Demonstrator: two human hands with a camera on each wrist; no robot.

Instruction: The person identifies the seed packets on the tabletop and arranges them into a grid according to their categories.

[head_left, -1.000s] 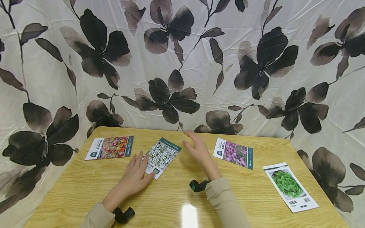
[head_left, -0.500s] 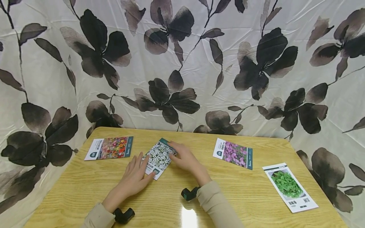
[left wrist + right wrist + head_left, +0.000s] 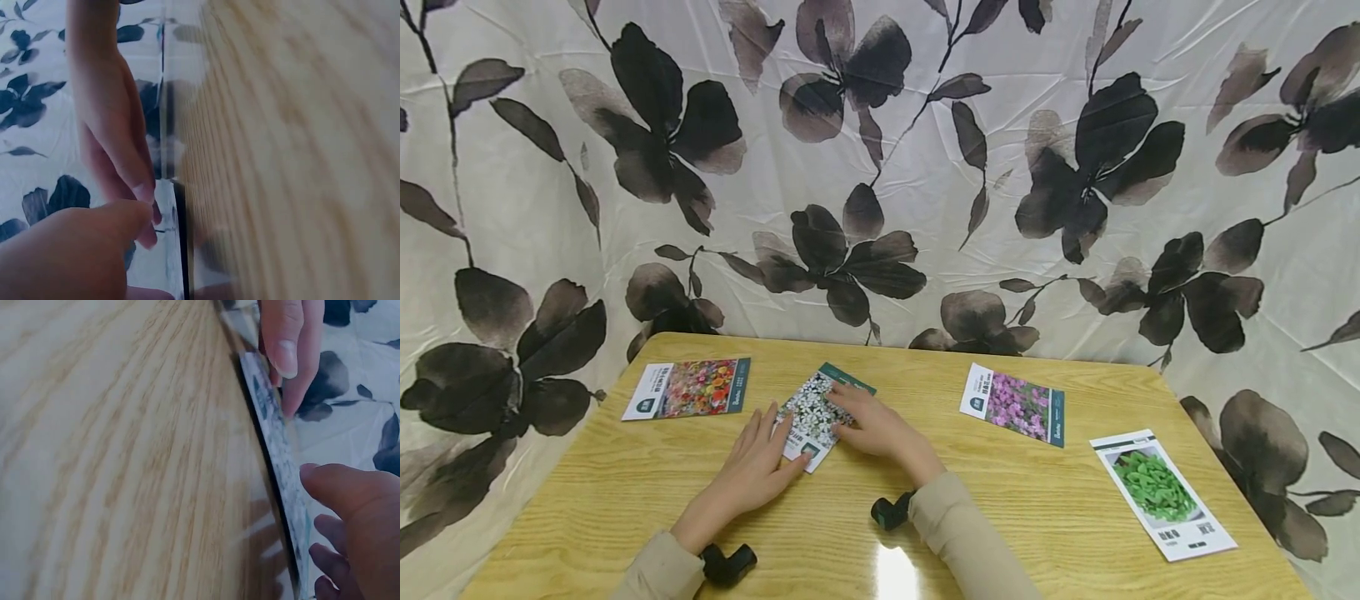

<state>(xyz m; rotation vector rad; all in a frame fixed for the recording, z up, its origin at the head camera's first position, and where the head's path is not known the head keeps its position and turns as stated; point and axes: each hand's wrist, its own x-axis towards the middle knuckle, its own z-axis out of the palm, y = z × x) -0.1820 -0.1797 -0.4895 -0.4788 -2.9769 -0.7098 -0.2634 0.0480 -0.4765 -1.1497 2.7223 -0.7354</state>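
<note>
And here's the white-flower packet [image 3: 812,412], right of the multicoloured packet [image 3: 703,388]! Left hand [image 3: 747,471] at its side nearer that landmark, right hand [image 3: 876,423] opposite, fingers extended, pressure hard to judge; likely light, slick, bendable, best pinched by long edges

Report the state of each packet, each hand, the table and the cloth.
White-flower packet: face up, aslant, partly hidden by both hands
Multicolored-flower packet: face up, lying flat, untouched
Purple-flower packet: face up, lying flat, untouched
Green-leaf packet: face up, lying flat, untouched
Left hand: open, fingers relaxed
Right hand: open, fingers relaxed
Table: glossy, reflecting light
Cloth: hanging, creased
</note>
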